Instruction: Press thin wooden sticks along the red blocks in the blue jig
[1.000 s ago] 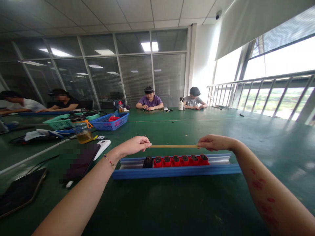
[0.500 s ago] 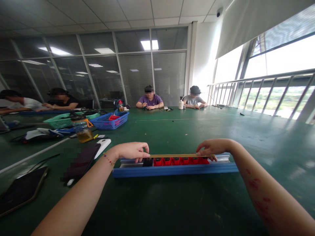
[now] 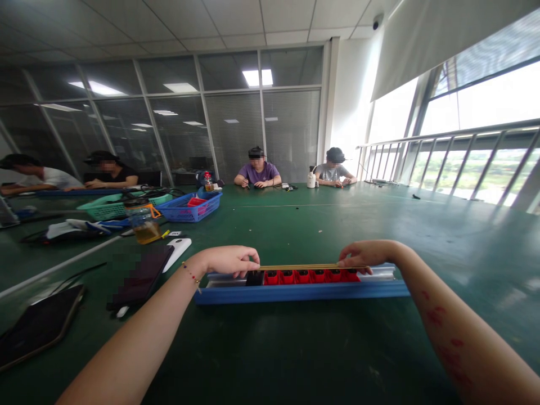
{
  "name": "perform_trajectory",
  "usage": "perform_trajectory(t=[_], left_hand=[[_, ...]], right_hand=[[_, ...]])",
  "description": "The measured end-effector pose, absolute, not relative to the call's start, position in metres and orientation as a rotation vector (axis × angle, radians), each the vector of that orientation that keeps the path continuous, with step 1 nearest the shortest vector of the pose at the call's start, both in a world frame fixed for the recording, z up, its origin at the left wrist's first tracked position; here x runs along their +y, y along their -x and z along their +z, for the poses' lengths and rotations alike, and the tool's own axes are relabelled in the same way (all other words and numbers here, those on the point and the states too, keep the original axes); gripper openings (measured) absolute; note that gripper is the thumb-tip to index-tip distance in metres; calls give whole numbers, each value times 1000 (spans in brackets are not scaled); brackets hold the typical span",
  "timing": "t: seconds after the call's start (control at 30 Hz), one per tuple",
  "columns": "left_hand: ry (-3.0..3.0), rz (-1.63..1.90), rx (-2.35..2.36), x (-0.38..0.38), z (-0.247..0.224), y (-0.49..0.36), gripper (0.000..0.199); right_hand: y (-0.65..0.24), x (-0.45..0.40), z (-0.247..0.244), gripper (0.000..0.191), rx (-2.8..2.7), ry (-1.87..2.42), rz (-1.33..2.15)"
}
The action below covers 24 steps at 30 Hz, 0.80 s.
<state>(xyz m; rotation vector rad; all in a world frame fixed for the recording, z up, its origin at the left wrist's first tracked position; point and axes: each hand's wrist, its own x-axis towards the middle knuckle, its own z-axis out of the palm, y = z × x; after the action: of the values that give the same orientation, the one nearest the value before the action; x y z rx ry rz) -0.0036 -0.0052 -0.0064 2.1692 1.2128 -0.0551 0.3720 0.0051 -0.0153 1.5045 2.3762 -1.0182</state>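
A thin yellowish strip (image 3: 298,268) runs level between my hands, just over a long blue-sided channel (image 3: 301,292) on the table. Its left end is pinched in the fingers of my left hand (image 3: 232,260). At the other end, the thumb and fingers of my right hand (image 3: 366,253) close around it. In the channel stands a row of several red blocks (image 3: 302,277) with dark tops, and a black block (image 3: 255,278) sits at their left. Bare silvery metal shows inside both ends of the channel. My fingertips partly hide the strip's ends.
On the green table (image 3: 295,349), a dark phone (image 3: 141,275), a white device (image 3: 177,252) and a black tablet-like slab (image 3: 37,326) lie left. Beyond are a jar (image 3: 145,228), a blue basket (image 3: 189,209) and a green basket (image 3: 101,208). Several people sit farther off.
Both hands and the strip stay nearly where they were over the channel. My left hand shifts slightly right; the whole view drifts a little.
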Motion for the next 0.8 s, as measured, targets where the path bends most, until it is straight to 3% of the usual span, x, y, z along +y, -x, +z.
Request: perform_trajectory(t=[0.8], left_hand=[[-2467,5,1248,2,0,13,33]], right_hand=[[-375,8,-16,60,2483,-1485,-1015]])
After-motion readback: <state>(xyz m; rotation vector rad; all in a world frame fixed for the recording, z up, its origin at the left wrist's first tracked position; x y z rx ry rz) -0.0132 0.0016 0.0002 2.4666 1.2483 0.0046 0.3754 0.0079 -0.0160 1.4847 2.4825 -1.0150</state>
